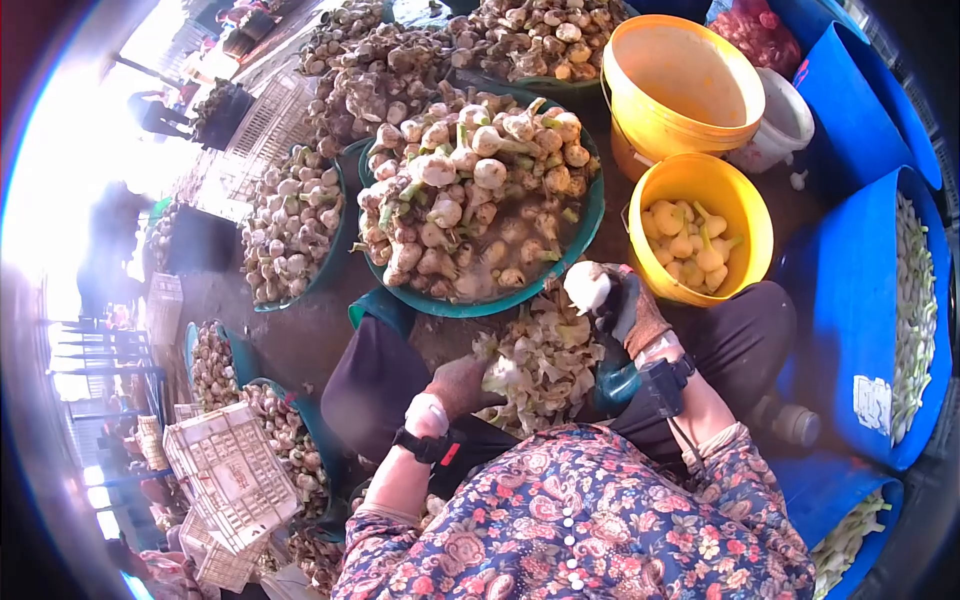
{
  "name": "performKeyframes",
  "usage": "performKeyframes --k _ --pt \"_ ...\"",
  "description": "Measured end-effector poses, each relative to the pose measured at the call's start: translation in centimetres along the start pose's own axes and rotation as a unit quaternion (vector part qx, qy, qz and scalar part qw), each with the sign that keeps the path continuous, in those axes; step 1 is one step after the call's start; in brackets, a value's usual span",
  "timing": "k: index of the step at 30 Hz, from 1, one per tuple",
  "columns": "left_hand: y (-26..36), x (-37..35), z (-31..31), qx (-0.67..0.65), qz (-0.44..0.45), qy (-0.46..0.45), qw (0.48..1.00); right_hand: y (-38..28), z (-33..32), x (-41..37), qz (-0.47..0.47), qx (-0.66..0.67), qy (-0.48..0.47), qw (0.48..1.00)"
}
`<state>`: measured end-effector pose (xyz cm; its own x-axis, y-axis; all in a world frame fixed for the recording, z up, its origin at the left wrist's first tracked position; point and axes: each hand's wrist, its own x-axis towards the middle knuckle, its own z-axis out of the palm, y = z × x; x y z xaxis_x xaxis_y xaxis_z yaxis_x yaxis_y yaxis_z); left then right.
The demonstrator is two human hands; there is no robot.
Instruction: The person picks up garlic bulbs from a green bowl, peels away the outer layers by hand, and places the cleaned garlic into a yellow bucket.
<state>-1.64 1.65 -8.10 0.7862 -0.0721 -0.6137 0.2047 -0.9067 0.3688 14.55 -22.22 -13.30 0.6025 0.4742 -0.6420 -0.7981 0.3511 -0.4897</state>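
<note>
A gloved hand, my right hand [638, 312], is closed on a white peeled garlic bulb [587, 287], just below the yellow bucket [645, 180] that holds several peeled bulbs [690, 245]. Lower and to the left, my left hand [460, 388], also gloved, has its fingers at the edge of a pile of garlic skins [550, 375]; something pale shows at its fingertips, too blurred to name. In front of me stands a round green tub [597, 215] heaped with unpeeled garlic bulbs [440, 170] in murky water.
A larger yellow bucket [690, 85] and a white bucket [785, 125] stand at the upper right. Blue containers [850, 300] line the right side. More garlic heaps [290, 225] and a plastic crate [235, 475] are on the left. People are blurred at the far left.
</note>
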Motion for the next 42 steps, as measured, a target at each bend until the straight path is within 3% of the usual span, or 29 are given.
performKeyframes --k 2,4,5,6,7,9,10,11,12,13,14,15,16,18,22,23,25,27,29,31,34,37,40,42 --pt "2.2 1.5 -0.6 -0.088 0.008 0.138 0.986 0.6 1.1 -0.6 -0.024 -0.027 0.065 0.997" --pt "5.0 2.9 -1.4 -0.341 0.047 0.205 0.916 1.1 1.1 -0.3 -0.012 -0.042 0.018 0.999" --pt "5.9 4.1 -1.0 -0.347 0.067 0.241 0.904 1.5 0.9 -0.2 -0.006 -0.049 -0.004 0.999" --pt "6.5 5.5 -0.3 -0.352 0.088 0.276 0.89 2.1 1.0 -0.3 -0.141 -0.17 -0.05 0.974" --pt "6.8 6.6 0.3 -0.357 0.11 0.309 0.875 2.9 1.2 -0.3 -0.273 -0.284 -0.093 0.914" --pt "7.0 8.0 1.2 -0.474 0.127 0.262 0.831 2.6 1.9 -1.3 -0.405 -0.431 -0.115 0.798" --pt "6.9 8.6 1.5 -0.529 0.135 0.236 0.804 2.2 1.8 -1.4 -0.305 -0.329 -0.128 0.884" --pt "8.0 6.8 -0.5 -0.692 0.077 0.141 0.704 2.0 1.5 -1.5 -0.196 -0.216 -0.137 0.947" --pt "7.9 6.3 -0.9 -0.708 0.068 0.131 0.69 1.9 0.7 -1.0 -0.083 -0.077 -0.211 0.971" --pt "7.7 5.8 -1.1 -0.724 0.059 0.123 0.676 1.8 -0.2 -0.5 0.045 0.056 -0.248 0.966" --pt "7.4 5.4 -1.2 -0.74 0.049 0.117 0.661 2.0 -0.1 -0.2 0.058 0.075 -0.255 0.962" --pt "6.9 5.4 -1.1 -0.705 0.099 0.114 0.693 2.1 0.0 0.1 0.071 0.092 -0.263 0.958" --pt "6.2 5.4 -0.9 -0.738 0.089 0.084 0.664 2.2 0.1 0.3 0.082 0.108 -0.271 0.953" --pt "5.3 5.1 -0.6 -0.797 0.069 0.02 0.6 2.4 -0.2 -0.2 -0.052 -0.111 -0.241 0.963" --pt "4.8 3.9 -0.8 -0.803 0.073 0.076 0.587 0.8 -0.8 -0.2 -0.069 -0.309 -0.268 0.91" --pt "5.8 3.2 -1.6 -0.825 0.047 0.114 0.551 0.5 -0.8 -0.3 -0.065 -0.385 -0.265 0.881" --pt "5.1 2.3 -2.4 -0.787 0.065 0.145 0.596 1.7 -0.4 -0.4 0.001 -0.115 -0.274 0.955" --pt "4.8 2.2 -2.7 -0.745 0.058 0.198 0.634 1.3 0.5 -1.0 0.098 0.118 -0.276 0.949" --pt "5.3 2.3 -2.2 -0.753 -0.005 0.117 0.647 1.7 0.1 -0.7 -0.011 -0.023 -0.282 0.959" --pt "6.0 2.5 -1.4 -0.773 -0.036 0.041 0.632 2.6 -0.2 0.0 0.014 -0.024 -0.268 0.963" --pt "4.6 4.2 1.9 -0.89 0.092 -0.037 0.445 2.0 -0.2 -0.4 -0.038 -0.167 -0.246 0.954" --pt "5.5 3.1 0.9 -0.877 0.058 0.011 0.477 2.0 0.4 -0.5 0.007 -0.086 -0.262 0.961" --pt "5.5 2.3 0.9 -0.862 0.036 0.087 0.498 1.8 1.3 -0.8 -0.222 -0.365 -0.275 0.862" --pt "5.9 1.3 0.1 -0.841 0.049 0.12 0.525 1.1 1.3 -1.3 -0.129 -0.315 -0.255 0.905"
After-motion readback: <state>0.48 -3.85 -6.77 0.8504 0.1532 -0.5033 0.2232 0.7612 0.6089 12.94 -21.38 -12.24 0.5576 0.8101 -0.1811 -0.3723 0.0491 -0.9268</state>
